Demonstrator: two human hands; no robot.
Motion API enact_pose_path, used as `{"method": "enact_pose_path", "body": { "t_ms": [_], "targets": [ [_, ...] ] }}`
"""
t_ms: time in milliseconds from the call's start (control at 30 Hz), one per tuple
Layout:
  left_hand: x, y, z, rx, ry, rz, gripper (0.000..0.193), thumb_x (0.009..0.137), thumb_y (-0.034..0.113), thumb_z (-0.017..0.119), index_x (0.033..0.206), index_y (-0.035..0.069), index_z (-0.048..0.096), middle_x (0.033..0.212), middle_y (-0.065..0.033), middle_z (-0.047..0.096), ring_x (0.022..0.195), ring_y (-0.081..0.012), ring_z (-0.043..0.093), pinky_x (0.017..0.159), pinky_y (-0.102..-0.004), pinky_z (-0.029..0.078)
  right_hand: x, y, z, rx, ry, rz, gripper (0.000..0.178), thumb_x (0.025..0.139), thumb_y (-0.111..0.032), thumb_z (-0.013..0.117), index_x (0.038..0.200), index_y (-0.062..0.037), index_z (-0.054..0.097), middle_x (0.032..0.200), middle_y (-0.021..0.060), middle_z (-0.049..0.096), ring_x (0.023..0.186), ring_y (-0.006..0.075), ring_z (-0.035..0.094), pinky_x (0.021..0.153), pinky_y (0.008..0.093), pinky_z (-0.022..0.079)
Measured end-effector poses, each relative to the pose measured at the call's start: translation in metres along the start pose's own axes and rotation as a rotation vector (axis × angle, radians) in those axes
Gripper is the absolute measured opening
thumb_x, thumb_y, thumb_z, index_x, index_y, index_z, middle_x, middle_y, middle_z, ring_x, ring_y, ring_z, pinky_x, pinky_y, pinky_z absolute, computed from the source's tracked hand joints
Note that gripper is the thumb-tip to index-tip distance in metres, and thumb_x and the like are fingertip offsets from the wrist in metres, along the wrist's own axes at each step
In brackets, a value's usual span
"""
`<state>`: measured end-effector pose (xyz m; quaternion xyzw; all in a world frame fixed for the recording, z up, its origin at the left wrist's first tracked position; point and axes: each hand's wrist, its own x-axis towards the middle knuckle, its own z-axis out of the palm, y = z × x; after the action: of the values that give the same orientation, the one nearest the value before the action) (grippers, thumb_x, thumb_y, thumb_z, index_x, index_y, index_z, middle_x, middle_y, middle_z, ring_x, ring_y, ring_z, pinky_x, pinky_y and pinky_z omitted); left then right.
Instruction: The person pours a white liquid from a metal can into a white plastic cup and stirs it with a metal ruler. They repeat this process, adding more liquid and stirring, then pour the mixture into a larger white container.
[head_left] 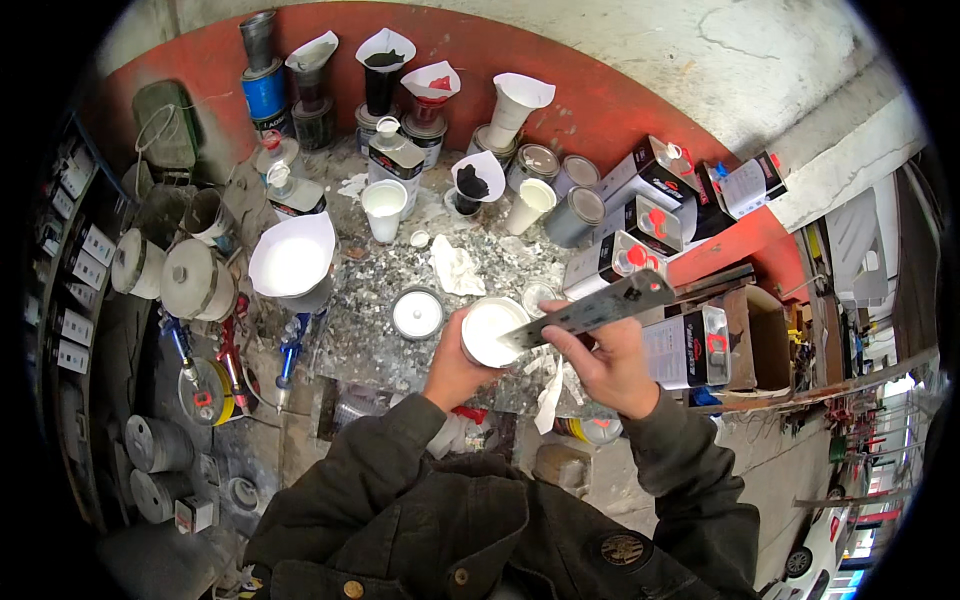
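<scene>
My left hand (452,362) is wrapped round the side of a cup of white paint (492,330) at the front of the speckled workbench (365,350). My right hand (610,368) grips a flat metal stirring ruler (612,304), with thumb and fingers closed round it. The ruler slants down to the left, and its lower end reaches into the white paint. Just left of the cup stands a round tin with a white top (417,314). A clear lid or small cup (538,297) sits right behind the ruler. Crumpled white paper (456,266) lies beyond the cup.
Cups with paper strainers (384,52) line the back, along the red wall. A white-lined pot (292,256) stands left, above spray guns (290,350). White plastic cups (384,208) stand mid-bench. Rectangular metal cans (684,348) and a cardboard box (768,340) crowd the right.
</scene>
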<state>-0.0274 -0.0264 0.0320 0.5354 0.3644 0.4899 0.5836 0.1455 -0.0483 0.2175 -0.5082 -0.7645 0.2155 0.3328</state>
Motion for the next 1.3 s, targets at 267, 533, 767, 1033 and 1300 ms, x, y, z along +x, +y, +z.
{"method": "enact_pose_path", "body": {
  "t_ms": [267, 533, 767, 1033, 1300],
  "targets": [
    [-0.002, -0.028, 0.007, 0.089, 0.039, 0.019, 0.091, 0.065, 0.009, 0.094, 0.139, 0.005, 0.041, 0.129, -0.0140, 0.053, 0.124, -0.0285, 0.055, 0.104, -0.0409, 0.046, 0.009, -0.021, -0.001, 0.021, 0.072, -0.026, 0.026, 0.088, -0.005, 0.076, 0.113, -0.0026, 0.073, 0.084, 0.0094, 0.072, 0.069, 0.0153, 0.065, 0.064, 0.0310, 0.049],
    [-0.004, -0.040, -0.001, 0.086, -0.040, -0.003, 0.095, 0.066, 0.005, 0.090, 0.145, 0.009, 0.036, 0.136, -0.0171, 0.044, 0.131, -0.0332, 0.048, 0.110, -0.0425, 0.042, 0.044, -0.008, -0.039, -0.050, 0.031, -0.182, 0.019, 0.089, -0.002, 0.075, 0.108, 0.0014, 0.074, 0.079, 0.0038, 0.069, 0.066, 0.0088, 0.059, 0.061, 0.0243, 0.046],
    [-0.001, -0.034, -0.003, 0.007, -0.025, -0.026, 0.097, 0.064, 0.000, 0.088, 0.147, 0.008, 0.038, 0.138, -0.0143, 0.044, 0.132, -0.0299, 0.048, 0.112, -0.0407, 0.042, 0.021, 0.021, -0.012, -0.008, -0.003, -0.002, 0.023, 0.090, -0.009, 0.075, 0.113, -0.0041, 0.074, 0.071, 0.0086, 0.065, 0.056, 0.0128, 0.054, 0.055, 0.0278, 0.043],
    [0.004, -0.033, 0.003, 0.022, 0.079, -0.015, 0.089, 0.060, 0.005, 0.093, 0.136, 0.004, 0.047, 0.132, -0.0127, 0.050, 0.128, -0.0310, 0.050, 0.107, -0.0413, 0.044, -0.002, -0.001, 0.007, -0.011, 0.007, 0.043, 0.024, 0.090, -0.004, 0.075, 0.113, 0.0001, 0.074, 0.080, 0.0073, 0.071, 0.066, 0.0108, 0.059, 0.062, 0.0272, 0.047],
    [0.001, -0.040, 0.008, 0.178, 0.121, 0.034, 0.082, 0.061, 0.003, 0.091, 0.131, 0.005, 0.048, 0.125, -0.0129, 0.054, 0.119, -0.0313, 0.055, 0.102, -0.0408, 0.045, 0.007, -0.029, -0.003, -0.048, 0.125, -0.056, 0.025, 0.086, -0.005, 0.077, 0.111, -0.0013, 0.075, 0.079, 0.0108, 0.070, 0.062, 0.0176, 0.062, 0.060, 0.0302, 0.047]
  ]
}}
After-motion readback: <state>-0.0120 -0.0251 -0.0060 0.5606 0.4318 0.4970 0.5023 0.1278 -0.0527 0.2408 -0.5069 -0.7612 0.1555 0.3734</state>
